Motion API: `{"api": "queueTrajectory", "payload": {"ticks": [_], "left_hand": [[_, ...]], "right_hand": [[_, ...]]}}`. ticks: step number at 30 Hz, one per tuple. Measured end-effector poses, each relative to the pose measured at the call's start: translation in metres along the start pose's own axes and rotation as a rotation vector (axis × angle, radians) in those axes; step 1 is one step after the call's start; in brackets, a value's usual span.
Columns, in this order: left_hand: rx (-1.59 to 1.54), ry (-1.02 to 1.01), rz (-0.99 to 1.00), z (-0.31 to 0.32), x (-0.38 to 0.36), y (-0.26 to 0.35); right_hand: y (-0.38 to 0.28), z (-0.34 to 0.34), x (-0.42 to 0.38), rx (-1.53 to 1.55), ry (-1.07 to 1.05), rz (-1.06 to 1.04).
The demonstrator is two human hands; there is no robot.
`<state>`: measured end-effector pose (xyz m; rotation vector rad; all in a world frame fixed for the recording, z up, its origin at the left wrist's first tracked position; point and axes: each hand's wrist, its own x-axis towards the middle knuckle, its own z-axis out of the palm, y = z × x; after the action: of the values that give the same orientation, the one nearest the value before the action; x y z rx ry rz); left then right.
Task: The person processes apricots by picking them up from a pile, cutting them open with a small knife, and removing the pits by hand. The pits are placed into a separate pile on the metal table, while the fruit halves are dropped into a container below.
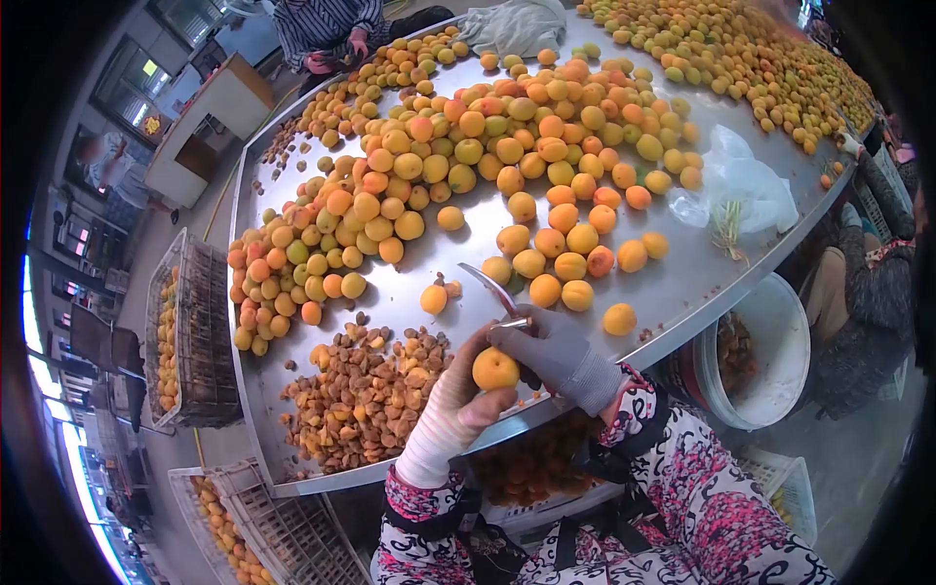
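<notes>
My left hand (452, 398), wrapped at the wrist and palm in pale bandage, grips an apricot (495, 370) near the table's front edge. A grey glove covers my right hand (558, 353), closed around a small knife with a curved blade (487, 287). The blade points up and away, beyond the apricot. Both hands are close together, the right fingers just beside the fruit. Left of them lies a pile of apricot pits (366, 395) on the metal table. Loose apricots (575, 265) are spread just past the knife, and a large heap of apricots (390, 185) stretches behind.
The metal table (799, 210) has a raised rim. A clear plastic bag (736, 185) lies at right. A white bucket (775, 351) stands by the front edge. Crates of apricots (200, 331) sit at left and a crate below my arms. Other people work around the table.
</notes>
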<state>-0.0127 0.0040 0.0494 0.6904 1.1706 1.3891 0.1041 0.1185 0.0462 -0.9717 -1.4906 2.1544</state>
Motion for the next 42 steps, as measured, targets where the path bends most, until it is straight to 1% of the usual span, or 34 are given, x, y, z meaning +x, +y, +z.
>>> {"api": "queueTrajectory", "payload": {"ticks": [1, 3, 5, 6, 7, 9, 10, 11, 14, 18, 20, 24, 26, 27, 30, 32, 33, 35, 36, 38, 39, 41, 42], "left_hand": [[0.025, 0.02, -0.032, 0.003, -0.002, 0.003], [-0.011, 0.059, 0.007, -0.005, 0.003, 0.0], [-0.088, 0.12, 0.037, -0.016, 0.003, 0.005], [-0.082, 0.108, 0.099, -0.024, 0.004, 0.003], [-0.074, 0.119, 0.105, -0.026, 0.002, 0.007], [-0.112, 0.144, 0.111, -0.027, -0.002, 0.013], [-0.107, 0.133, 0.127, -0.031, -0.002, 0.011], [-0.104, 0.137, 0.127, -0.032, -0.003, 0.013], [-0.106, 0.101, 0.175, -0.038, -0.006, 0.017], [-0.062, 0.099, 0.162, -0.034, -0.008, 0.019], [-0.048, 0.164, 0.159, -0.029, -0.009, 0.02], [-0.036, 0.166, 0.149, -0.03, -0.01, 0.021], [0.023, 0.146, 0.068, -0.029, -0.012, 0.023], [0.022, 0.146, 0.066, -0.029, -0.012, 0.022], [0.057, 0.185, 0.088, -0.025, -0.012, 0.019], [0.141, 0.212, 0.141, -0.025, -0.011, 0.015], [0.14, 0.211, 0.139, -0.024, -0.011, 0.015], [0.19, 0.24, 0.142, -0.021, -0.011, 0.013], [0.191, 0.237, 0.14, -0.02, -0.011, 0.012], [-0.043, 0.204, 0.223, -0.014, -0.007, 0.004], [-0.044, 0.201, 0.226, -0.01, -0.005, -0.001], [-0.422, 0.218, 0.145, 0.001, 0.0, -0.012], [-0.518, 0.238, 0.089, 0.005, 0.0, -0.017]], "right_hand": [[0.001, 0.003, 0.001, -0.058, 0.027, -0.056], [0.002, 0.001, 0.0, -0.043, 0.003, -0.061], [0.003, -0.001, -0.002, -0.249, 0.084, -0.204], [0.006, -0.004, -0.003, -0.332, 0.056, -0.298], [0.007, -0.006, -0.005, -0.326, 0.044, -0.303], [0.008, -0.006, -0.013, -0.636, 0.013, -0.508], [-0.002, -0.003, -0.022, -0.645, -0.042, -0.372], [-0.001, -0.002, -0.025, -0.642, -0.046, -0.372], [0.004, -0.003, -0.034, -0.755, -0.144, -0.369], [0.009, -0.004, -0.037, -0.761, -0.129, -0.38], [0.007, -0.003, -0.039, -0.764, -0.114, -0.388], [0.008, -0.002, -0.04, -0.792, -0.122, -0.378], [0.005, -0.002, -0.041, -0.821, -0.146, -0.306], [0.005, -0.002, -0.041, -0.821, -0.146, -0.304], [0.008, -0.001, -0.042, -0.752, -0.147, -0.311], [0.013, 0.0, -0.04, -0.61, -0.207, -0.258], [0.014, 0.001, -0.04, -0.61, -0.206, -0.256], [0.019, 0.005, -0.043, -0.74, -0.117, -0.246], [0.024, 0.009, -0.045, -0.738, -0.115, -0.244], [0.032, 0.018, -0.045, -0.606, -0.022, -0.349], [0.03, 0.021, -0.045, -0.609, -0.02, -0.351], [0.027, 0.026, -0.043, -0.639, 0.034, -0.328], [0.027, 0.026, -0.042, -0.634, 0.036, -0.334]]}}
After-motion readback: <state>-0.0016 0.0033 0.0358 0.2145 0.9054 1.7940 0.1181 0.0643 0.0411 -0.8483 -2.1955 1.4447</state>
